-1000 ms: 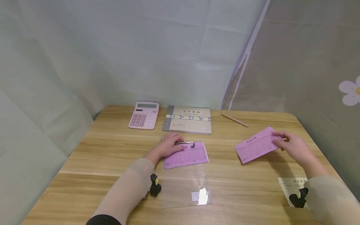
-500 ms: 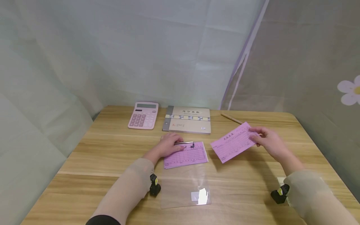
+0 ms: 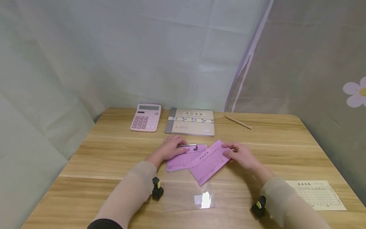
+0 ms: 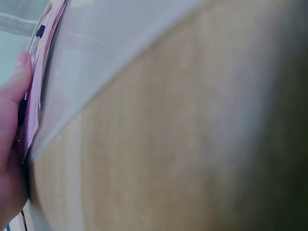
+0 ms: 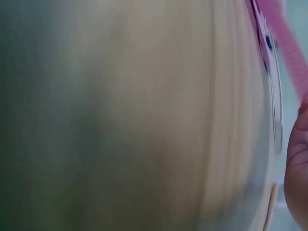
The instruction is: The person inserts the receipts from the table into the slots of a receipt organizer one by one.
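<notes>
A clear clipboard [image 3: 178, 194] lies flat on the wooden table. Pink printed forms [image 3: 180, 161] are at its top end, under a metal clip [image 3: 191, 145]. My left hand [image 3: 170, 148] grips the clip end, its thumb lying over the forms. The left wrist view shows that thumb [image 4: 20, 77] along the papers' edge. My right hand [image 3: 241, 156] pinches another pink form [image 3: 207, 165] by its upper right corner. That sheet is tilted and overlaps the clipped forms' right part. In the right wrist view, the held form [image 5: 288, 45] appears edge-on.
Behind the clipboard lies a ledger book [image 3: 190, 122], with a pink calculator [image 3: 146, 117] to its left. A wooden stick-like pencil [image 3: 238, 122] is at the back right. A pale yellow form [image 3: 318, 195] lies at right, partly behind my right sleeve. Curtains hang beyond the table.
My right hand has carried the pink form leftward, from the table's right side to over the clipboard. The yellow form shows more now. My left hand stays in place.
</notes>
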The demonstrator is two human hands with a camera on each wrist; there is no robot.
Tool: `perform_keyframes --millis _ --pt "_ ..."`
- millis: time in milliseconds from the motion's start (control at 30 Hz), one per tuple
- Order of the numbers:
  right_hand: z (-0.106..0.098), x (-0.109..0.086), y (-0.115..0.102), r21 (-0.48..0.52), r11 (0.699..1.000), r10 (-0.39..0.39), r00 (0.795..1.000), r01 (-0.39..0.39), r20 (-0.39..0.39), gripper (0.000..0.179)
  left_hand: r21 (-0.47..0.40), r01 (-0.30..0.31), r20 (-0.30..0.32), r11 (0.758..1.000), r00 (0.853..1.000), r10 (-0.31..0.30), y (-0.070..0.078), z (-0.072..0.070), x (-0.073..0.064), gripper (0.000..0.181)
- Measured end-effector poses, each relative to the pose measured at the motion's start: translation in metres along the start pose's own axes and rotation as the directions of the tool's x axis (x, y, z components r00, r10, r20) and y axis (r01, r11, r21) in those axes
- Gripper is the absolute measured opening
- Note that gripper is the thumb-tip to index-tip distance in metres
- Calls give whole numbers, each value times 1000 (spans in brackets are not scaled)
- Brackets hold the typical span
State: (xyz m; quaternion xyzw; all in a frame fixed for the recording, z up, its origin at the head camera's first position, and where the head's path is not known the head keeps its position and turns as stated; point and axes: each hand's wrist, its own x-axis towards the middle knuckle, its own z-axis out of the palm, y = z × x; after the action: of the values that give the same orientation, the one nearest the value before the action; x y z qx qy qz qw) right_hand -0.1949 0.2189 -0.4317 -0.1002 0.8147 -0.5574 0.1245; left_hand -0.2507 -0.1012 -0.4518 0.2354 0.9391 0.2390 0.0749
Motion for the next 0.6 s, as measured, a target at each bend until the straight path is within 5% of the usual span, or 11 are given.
perform_keyframes --millis 300,600 --pt "30 -3 0 77 997 -2 973 -16 229 35 -1 -8 22 1000 1000 8 -2 -3 0 37" --pt "54 0 -3 205 977 14 977 -59 211 37 0 15 46 1000 999 -15 0 -3 5 41"
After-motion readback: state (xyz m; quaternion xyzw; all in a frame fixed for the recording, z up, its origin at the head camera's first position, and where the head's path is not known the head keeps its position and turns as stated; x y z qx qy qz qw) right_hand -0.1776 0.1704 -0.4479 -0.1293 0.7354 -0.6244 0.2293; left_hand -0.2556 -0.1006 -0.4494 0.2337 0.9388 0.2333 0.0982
